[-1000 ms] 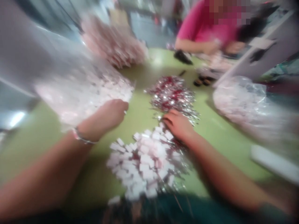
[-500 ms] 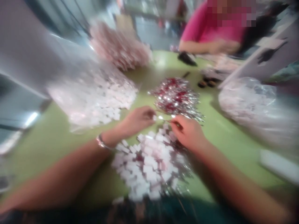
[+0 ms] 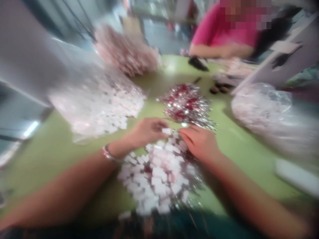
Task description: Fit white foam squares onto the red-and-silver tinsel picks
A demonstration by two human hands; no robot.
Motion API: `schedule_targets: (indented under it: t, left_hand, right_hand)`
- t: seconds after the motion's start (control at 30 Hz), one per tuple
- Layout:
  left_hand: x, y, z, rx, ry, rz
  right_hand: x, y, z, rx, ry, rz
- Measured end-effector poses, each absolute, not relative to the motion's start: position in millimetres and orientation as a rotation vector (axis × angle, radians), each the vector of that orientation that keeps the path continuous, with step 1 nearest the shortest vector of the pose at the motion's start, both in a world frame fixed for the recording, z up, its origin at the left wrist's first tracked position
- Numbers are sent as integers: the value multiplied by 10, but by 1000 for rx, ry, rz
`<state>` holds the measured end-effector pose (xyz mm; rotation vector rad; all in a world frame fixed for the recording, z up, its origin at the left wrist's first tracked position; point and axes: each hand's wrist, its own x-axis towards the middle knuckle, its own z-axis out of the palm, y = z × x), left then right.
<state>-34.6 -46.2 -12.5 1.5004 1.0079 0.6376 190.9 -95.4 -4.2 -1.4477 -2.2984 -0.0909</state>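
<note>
My left hand (image 3: 149, 132) pinches a small white tag (image 3: 166, 131) between thumb and fingers. Close beside it, my right hand (image 3: 202, 141) is closed in a pinch at the tag's right end; what its fingertips hold is too small and blurred to make out. Under both hands lies a heap of loose white tags (image 3: 159, 176), with some shiny silver pieces along its right side. Just beyond my hands is a pile of glittering silver and red pieces (image 3: 186, 101).
A clear plastic bag (image 3: 92, 96) spilling white tags lies at the left on the green table (image 3: 82, 156). Pale pink bundled items (image 3: 127, 49) stand behind it. Another filled plastic bag (image 3: 261, 106) sits at the right. Across the table is a person in a pink top (image 3: 211, 30).
My hands have come closer together, and the white tag in my left hand now shows more fully. My right fingers have closed in toward it.
</note>
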Motion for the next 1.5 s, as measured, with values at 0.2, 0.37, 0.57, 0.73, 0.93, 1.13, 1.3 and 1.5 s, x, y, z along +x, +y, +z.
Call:
schedule_targets:
  t: [0.2,0.37,0.57,0.73,0.93,1.13,1.3,1.5]
  left_hand:
    - [-390,-420,-175,1372,980,588]
    - [-406,-384,-197,1173,879,625]
    - [-410,-383,-175,1038,774,628]
    - [-404,-403,-154,1079,743,586]
    - [-317,-466,-136,1332,883,596]
    - [-248,-517,-67,1299,907,618]
    - [-201,-577,-75,1536,974,626]
    - [-158,-647,-132,1776,1039,741]
  right_hand:
    - [1884,-961,-34,-1255,-2369,-512]
    - [1903,-919,-74,-1066,-2325,-532]
    - [1926,-936,-75,-1116,-2282,-237]
    - [1922,-950,-59,-1171,-2319,-197]
    - [1807,-1021,-35,-1243,-2411,-309]
    - [1791,-997,-59,-1290,-2361,-66]
    - [1801,-1005,-96,-1299,-2396,-27]
    - [1777,-1040,-76,-1451,-2357,13]
